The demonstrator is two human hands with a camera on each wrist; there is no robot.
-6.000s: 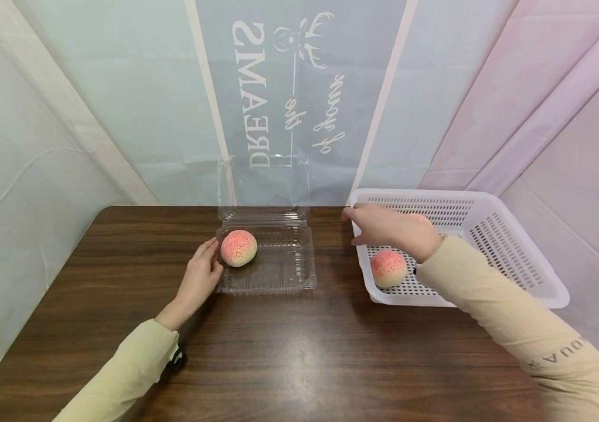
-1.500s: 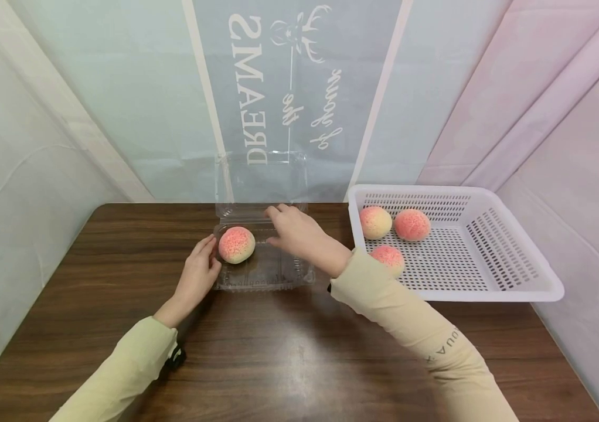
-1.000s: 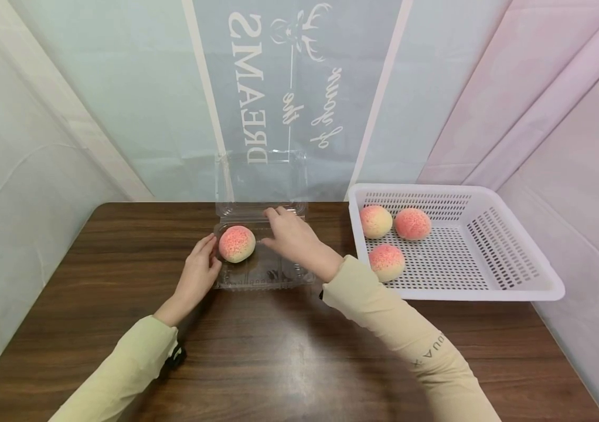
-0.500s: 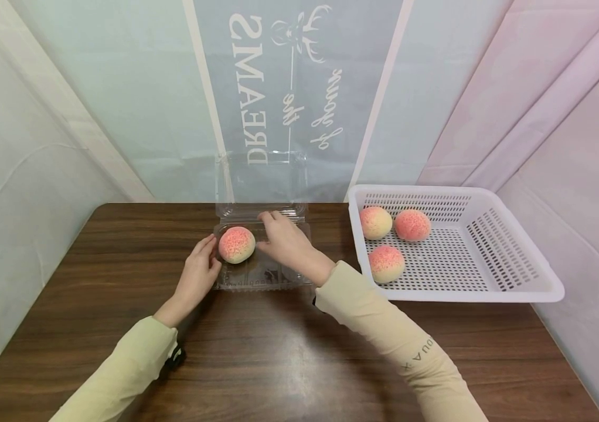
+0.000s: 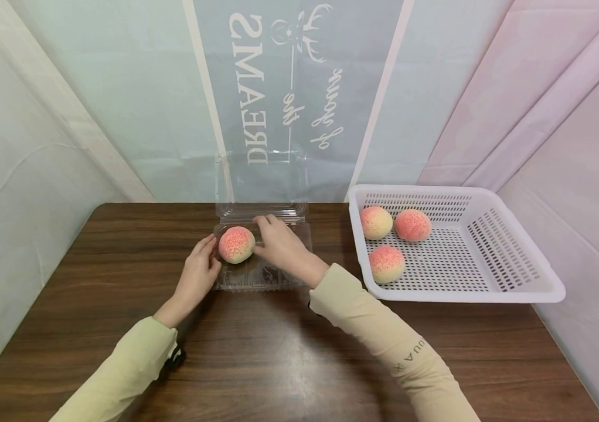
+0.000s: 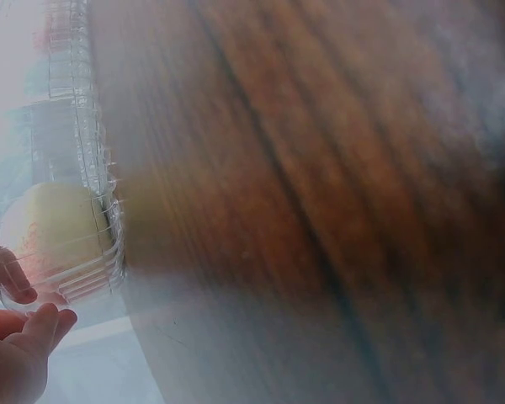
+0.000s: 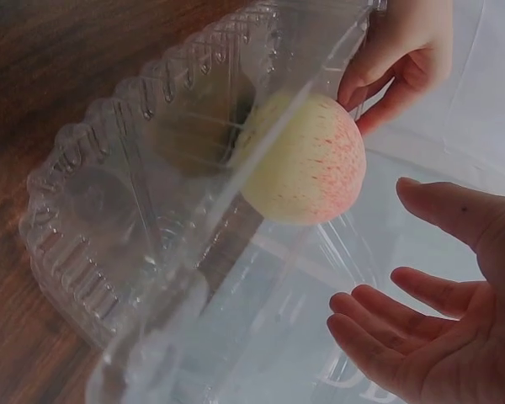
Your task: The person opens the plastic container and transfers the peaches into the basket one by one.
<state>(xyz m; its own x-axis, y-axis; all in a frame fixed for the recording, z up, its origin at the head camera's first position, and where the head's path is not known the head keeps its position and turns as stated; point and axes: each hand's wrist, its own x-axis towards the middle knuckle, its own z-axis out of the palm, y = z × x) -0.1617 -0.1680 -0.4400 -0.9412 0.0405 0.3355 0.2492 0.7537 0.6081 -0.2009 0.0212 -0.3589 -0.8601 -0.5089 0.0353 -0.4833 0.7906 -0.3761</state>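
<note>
A clear plastic clamshell container (image 5: 241, 280) stands with its lid up against the backdrop. One pink-and-cream peach (image 5: 237, 245) sits at the left of its base. My left hand (image 5: 197, 275) pinches the container's left edge beside the peach; the right wrist view shows thumb and fingers at that wall. Over the container, just right of the peach, is my right hand (image 5: 283, 246). Its thumb and fingers (image 7: 379, 332) are spread and hold nothing, with a gap to the peach (image 7: 307, 160) in the right wrist view.
At the right, a white perforated basket (image 5: 531, 252) holds three peaches, including a redder one (image 5: 412, 225), grouped at its left end. The brown wooden table (image 5: 257, 363) meets a printed fabric backdrop (image 5: 310, 88) at its far edge.
My right hand has moved left from above the basket to over the container, drifting closer to the peach there. My left hand has stayed at the container's left edge.
</note>
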